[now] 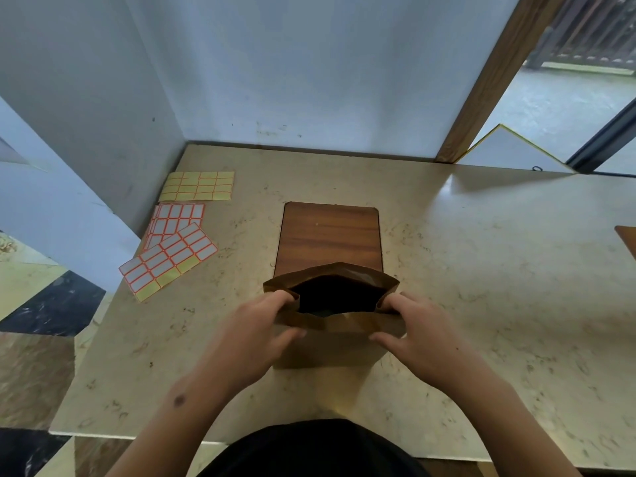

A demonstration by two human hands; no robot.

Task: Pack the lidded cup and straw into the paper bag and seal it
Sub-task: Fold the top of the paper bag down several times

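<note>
A brown paper bag stands upright on the near end of a wooden board, its mouth held wide open. My left hand pinches the left edge of the mouth, thumb on the outside front. My right hand pinches the right edge in the same way. The inside of the bag is dark; a dim shape lies at the bottom, and I cannot tell what it is. No cup or straw shows outside the bag.
Sheets of sticker labels lie at the left: a yellow one at the back and two red-bordered ones nearer. The beige stone counter meets a blue-white wall behind. Another wooden board edge shows far right.
</note>
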